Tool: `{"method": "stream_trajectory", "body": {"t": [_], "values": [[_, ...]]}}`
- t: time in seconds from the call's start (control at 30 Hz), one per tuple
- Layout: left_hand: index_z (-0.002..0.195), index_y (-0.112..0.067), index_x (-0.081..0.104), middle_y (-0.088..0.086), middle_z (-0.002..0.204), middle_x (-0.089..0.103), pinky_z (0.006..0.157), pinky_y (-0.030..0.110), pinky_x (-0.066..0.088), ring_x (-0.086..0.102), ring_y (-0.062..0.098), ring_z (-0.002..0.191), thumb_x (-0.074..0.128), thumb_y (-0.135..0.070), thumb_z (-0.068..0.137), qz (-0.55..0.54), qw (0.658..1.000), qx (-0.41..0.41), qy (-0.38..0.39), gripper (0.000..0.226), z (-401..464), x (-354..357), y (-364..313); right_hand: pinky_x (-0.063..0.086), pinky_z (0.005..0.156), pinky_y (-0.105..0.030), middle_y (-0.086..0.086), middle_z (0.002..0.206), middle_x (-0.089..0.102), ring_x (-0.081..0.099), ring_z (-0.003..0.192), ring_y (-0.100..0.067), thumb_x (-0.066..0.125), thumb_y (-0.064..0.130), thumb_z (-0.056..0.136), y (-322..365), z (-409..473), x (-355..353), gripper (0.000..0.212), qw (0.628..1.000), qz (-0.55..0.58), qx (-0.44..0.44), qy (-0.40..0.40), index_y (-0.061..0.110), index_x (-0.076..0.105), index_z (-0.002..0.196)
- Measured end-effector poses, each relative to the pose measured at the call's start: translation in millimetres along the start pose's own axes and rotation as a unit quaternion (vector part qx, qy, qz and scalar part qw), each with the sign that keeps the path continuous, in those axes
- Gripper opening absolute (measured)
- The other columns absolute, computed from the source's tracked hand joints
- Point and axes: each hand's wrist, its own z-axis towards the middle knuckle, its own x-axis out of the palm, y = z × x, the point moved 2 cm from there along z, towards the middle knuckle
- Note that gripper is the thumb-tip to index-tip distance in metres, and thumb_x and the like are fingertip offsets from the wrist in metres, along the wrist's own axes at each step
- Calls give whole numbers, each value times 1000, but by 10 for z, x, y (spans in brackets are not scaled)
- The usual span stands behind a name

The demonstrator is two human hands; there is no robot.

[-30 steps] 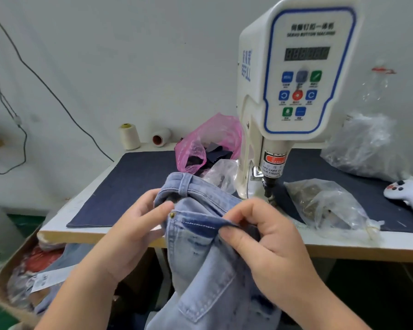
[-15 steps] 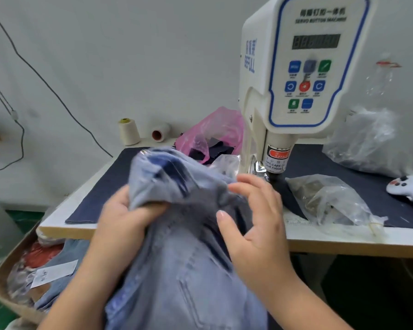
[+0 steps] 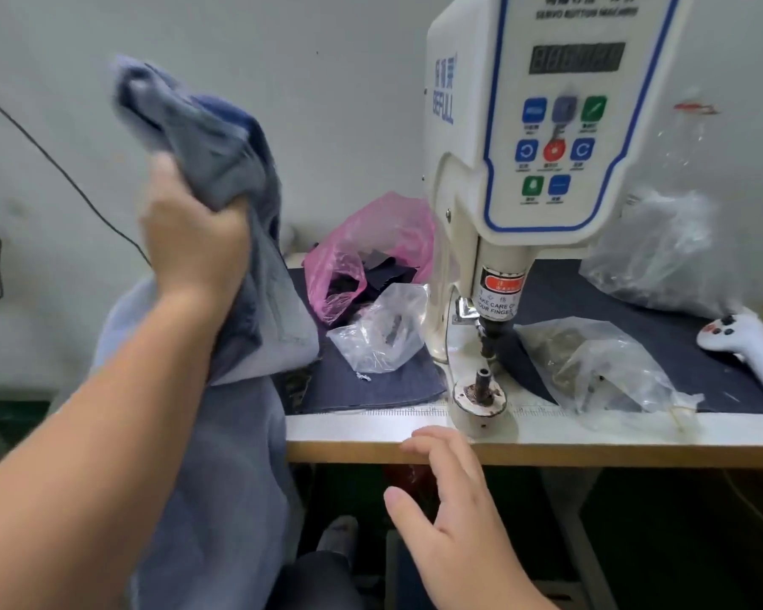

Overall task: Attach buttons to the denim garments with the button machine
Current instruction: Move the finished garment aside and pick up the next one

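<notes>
- The left hand (image 3: 194, 239) is clenched round a bunch of the denim garment (image 3: 239, 301), lifted up at the left of the counter (image 3: 371, 438), out in front of the wall. The cloth is blurred; the rest of it hangs down past the counter's front edge, over the forearm.
- The right hand (image 3: 454, 508) is released, fingers spread and holding nothing, low before the counter's front edge, its fingertips just by that edge, below the machine's base.
- The button machine (image 3: 542, 138) stands on the counter, white with a blue-lined control panel facing out. Its lower post (image 3: 483, 383) sits bare, with no cloth on it, near the front edge.
- A dark blue cloth mat (image 3: 371, 385) covers most of the counter top.
- Left of the machine lie a pink plastic bag (image 3: 362, 253) with dark scraps in it and a small clear bag (image 3: 384, 328).
- Right of the machine lies a clear bag (image 3: 600, 367) of small metal parts, a bigger clear bag (image 3: 661, 253) behind it, and a white handheld controller (image 3: 749, 345) at the far right.
</notes>
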Motion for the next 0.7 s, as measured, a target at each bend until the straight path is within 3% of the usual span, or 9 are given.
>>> {"method": "stream_trajectory", "body": {"t": [0.1, 0.17, 0.23, 0.4, 0.53, 0.63, 0.7], "values": [[107, -8, 46, 20, 105, 60, 69, 35, 34, 58, 40, 95, 55, -13, 89, 125, 966, -105, 203, 21, -418, 439, 308, 31, 89, -1, 32, 115, 36, 33, 117, 11, 60, 32, 93, -6, 13, 2, 21, 1000, 0, -3, 26, 41, 47, 107], [110, -6, 46, 22, 111, 61, 70, 37, 36, 58, 41, 100, 60, -24, 93, 183, 930, -144, 284, 29, -647, 558, 525, 32, 89, -3, 31, 112, 38, 35, 116, 11, 60, 33, 93, -43, 10, -11, 18, 999, -5, 4, 39, 39, 50, 107], [113, -6, 47, 19, 112, 62, 70, 38, 37, 58, 40, 100, 64, -33, 91, 220, 909, -126, 332, 39, -833, 650, 648, 33, 88, -5, 31, 110, 40, 37, 115, 11, 60, 33, 93, -98, 5, -45, 15, 999, -8, 19, 45, 38, 52, 106], [113, -7, 46, 18, 109, 61, 70, 39, 36, 57, 39, 98, 62, -34, 91, 217, 907, -134, 336, 39, -878, 701, 715, 46, 85, -11, 23, 100, 58, 53, 101, 7, 59, 37, 91, -190, 29, -50, 6, 995, 7, 58, 79, 36, 61, 96], [108, -10, 43, 12, 101, 56, 71, 38, 38, 52, 32, 87, 62, -37, 91, 167, 901, -216, 337, 37, -840, 644, 763, 50, 78, -18, 18, 89, 66, 61, 83, 3, 56, 50, 77, -82, 178, 271, 25, 984, 53, 48, 164, 31, 66, 91], [112, -10, 44, 8, 103, 55, 71, 38, 39, 51, 29, 85, 63, -42, 89, 128, 899, -262, 326, 44, -815, 607, 773, 49, 85, -25, 14, 91, 65, 58, 79, 0, 61, 55, 72, -16, 415, 616, 36, 967, 109, 104, 206, 29, 64, 98], [112, -12, 42, 8, 106, 56, 68, 37, 39, 54, 24, 81, 65, -44, 86, 103, 896, -289, 321, 47, -805, 586, 776, 48, 85, -28, 14, 89, 62, 56, 78, -3, 63, 55, 74, 56, 600, 766, 34, 949, 165, 145, 227, 26, 64, 92]]}}
